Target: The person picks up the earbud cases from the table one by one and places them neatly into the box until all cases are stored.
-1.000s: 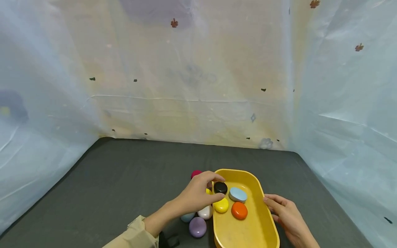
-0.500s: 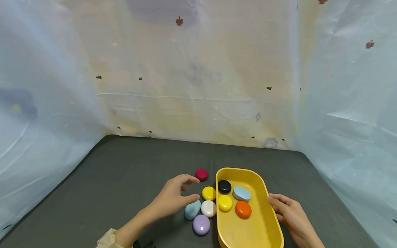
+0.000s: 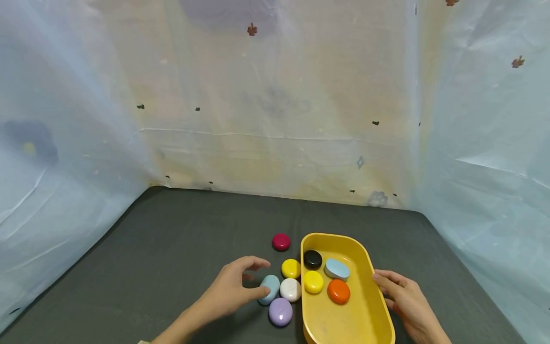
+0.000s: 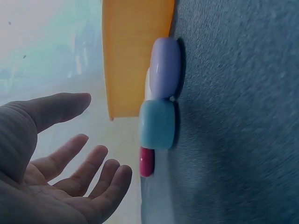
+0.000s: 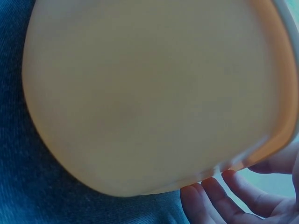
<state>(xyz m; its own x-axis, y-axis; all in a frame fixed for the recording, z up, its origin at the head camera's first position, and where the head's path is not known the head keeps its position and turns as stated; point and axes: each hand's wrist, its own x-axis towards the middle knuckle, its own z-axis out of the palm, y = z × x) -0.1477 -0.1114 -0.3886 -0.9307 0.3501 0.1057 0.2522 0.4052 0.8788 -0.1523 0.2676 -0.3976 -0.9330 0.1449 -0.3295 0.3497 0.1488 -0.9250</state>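
Note:
My left hand (image 3: 232,284) has its thumb and fingers spread, its thumb near the light blue pebble-shaped piece (image 3: 270,286) in the head view. A gap separates the hand from the pieces in the left wrist view. Beside that piece lie a white one (image 3: 290,290), a purple one (image 3: 280,312) and a yellow one (image 3: 290,268). A dark red piece (image 3: 281,242) sits farther back. With thumb and fingers at its right edge, my right hand (image 3: 406,301) holds the yellow tray (image 3: 350,325). Inside are black (image 3: 312,259), yellow (image 3: 313,282), pale blue (image 3: 337,269) and orange (image 3: 339,291) pieces.
A dark grey cloth surface (image 3: 206,224) spreads under everything. Pale translucent sheeting (image 3: 275,95) with small printed marks rises at the back and on both sides.
My left hand has drawn back leftward from over the tray's left side, past the loose pieces to near the light blue one. My right hand stays at the tray's edge. The view has shifted slightly.

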